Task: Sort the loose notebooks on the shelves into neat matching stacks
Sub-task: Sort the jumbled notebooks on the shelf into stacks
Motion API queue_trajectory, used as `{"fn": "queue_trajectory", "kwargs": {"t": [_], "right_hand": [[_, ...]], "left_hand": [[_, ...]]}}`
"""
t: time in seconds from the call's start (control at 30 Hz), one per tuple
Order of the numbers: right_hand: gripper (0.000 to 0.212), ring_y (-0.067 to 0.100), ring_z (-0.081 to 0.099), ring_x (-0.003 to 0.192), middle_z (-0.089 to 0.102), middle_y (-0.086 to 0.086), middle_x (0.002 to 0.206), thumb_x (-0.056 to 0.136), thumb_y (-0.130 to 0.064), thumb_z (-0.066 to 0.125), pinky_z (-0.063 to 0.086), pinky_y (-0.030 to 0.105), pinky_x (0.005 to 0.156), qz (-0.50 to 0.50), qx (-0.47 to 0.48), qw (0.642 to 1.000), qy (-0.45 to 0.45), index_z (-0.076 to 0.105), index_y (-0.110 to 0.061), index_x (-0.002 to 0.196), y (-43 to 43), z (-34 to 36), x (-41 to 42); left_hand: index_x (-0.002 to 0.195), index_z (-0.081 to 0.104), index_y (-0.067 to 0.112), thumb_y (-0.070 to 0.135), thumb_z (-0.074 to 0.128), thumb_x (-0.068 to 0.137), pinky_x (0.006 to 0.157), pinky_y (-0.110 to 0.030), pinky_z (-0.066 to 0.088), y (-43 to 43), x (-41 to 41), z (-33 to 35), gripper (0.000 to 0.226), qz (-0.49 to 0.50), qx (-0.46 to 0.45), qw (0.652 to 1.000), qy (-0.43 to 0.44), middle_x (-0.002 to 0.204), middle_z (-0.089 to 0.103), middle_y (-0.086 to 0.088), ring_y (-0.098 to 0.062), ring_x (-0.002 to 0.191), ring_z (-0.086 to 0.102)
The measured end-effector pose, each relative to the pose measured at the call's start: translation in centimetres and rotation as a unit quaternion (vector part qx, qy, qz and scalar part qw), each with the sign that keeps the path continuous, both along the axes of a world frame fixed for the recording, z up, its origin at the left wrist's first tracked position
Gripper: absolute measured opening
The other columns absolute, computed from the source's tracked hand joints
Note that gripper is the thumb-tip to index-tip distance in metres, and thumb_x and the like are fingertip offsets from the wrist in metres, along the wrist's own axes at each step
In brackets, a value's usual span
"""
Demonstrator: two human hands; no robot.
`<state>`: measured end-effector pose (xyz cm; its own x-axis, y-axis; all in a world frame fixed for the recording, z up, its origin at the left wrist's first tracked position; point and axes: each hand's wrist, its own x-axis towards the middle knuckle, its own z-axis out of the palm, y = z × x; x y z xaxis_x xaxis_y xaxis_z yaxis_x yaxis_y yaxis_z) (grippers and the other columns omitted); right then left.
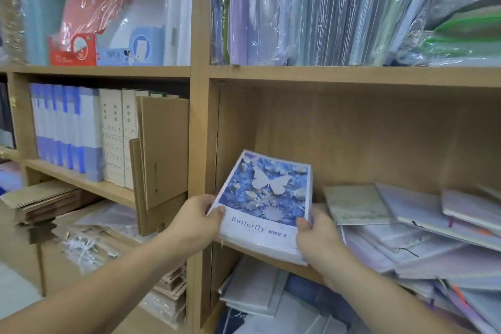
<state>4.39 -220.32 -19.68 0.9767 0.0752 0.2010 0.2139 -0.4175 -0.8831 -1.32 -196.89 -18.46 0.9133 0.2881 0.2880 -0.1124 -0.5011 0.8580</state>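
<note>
Butterfly-cover notebook stack (264, 198): left end of middle shelf (271, 257), near edge overhanging front lip, just beside wooden upright (199, 144).
Left hand (193, 221): grips stack's near-left corner, thumb on cover.
Right hand (320, 238): grips near-right corner.
Loose notebooks (406, 225): untidy overlapping heap, same shelf, right of stack, close to right hand.
Wrapped folders (325, 8): upright, shelf above.
Cardboard sheets (162, 157): neighbouring left bay.
More notebooks (254, 287): shelf below.

The stack of blue butterfly notebooks (264, 198) that I hold lies at the left of the shelf (352, 144); pale loose notebooks (406, 225) lie overlapping beside it.
</note>
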Motion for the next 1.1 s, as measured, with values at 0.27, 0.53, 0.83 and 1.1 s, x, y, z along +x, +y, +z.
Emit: {"fn": "queue_trajectory", "kwargs": {"t": [0.27,0.53,0.83,1.1], "right_hand": [[0.025,0.014,0.057,0.073,0.066,0.000,0.088,0.106,-0.028,0.048,0.037,0.024,0.055,-0.019,0.083,0.996,0.017,0.063,-0.010,0.115,2.5,0.6,2.6],[0.025,-0.003,0.067,0.073,0.074,-0.014,0.095,0.085,-0.027,0.082,0.045,0.008,0.055,0.117,-0.004,0.991,0.059,0.068,-0.023,0.105,0.7,-1.2,3.1],[0.051,0.017,0.066,0.105,0.070,-0.006,0.116,0.082,-0.055,0.072,0.054,0.032,0.085,0.044,-0.234,0.968,-0.084,0.065,-0.023,0.121,2.2,-2.2,1.4],[0.068,0.015,0.069,0.098,0.073,-0.004,0.104,0.072,-0.064,0.072,0.056,0.035,0.084,0.089,-0.259,0.956,-0.104,0.065,-0.022,0.125,-3.2,3.1,-1.0]], "left_hand": [[0.098,0.073,0.015,0.038,0.058,0.102,0.084,-0.041,0.058,1.9,3.1,1.0,0.028,0.052,-0.058,0.997,0.019,0.097,0.074,-0.006,-0.025,0.094,0.069],[0.118,0.071,0.029,0.046,0.059,0.098,0.094,-0.035,0.051,2.3,2.8,-2.1,0.029,-0.006,0.348,0.935,-0.073,0.114,0.066,0.015,-0.009,0.106,0.056],[0.104,0.073,0.034,0.050,0.068,0.090,0.071,-0.028,0.044,2.1,2.9,-4.3,0.022,0.052,0.395,0.906,-0.141,0.103,0.066,0.019,-0.008,0.096,0.051],[0.100,0.068,0.031,0.045,0.056,0.095,0.074,-0.034,0.051,0.2,2.0,-3.4,0.020,0.077,0.466,0.880,-0.041,0.099,0.063,0.012,-0.016,0.097,0.057]]}}
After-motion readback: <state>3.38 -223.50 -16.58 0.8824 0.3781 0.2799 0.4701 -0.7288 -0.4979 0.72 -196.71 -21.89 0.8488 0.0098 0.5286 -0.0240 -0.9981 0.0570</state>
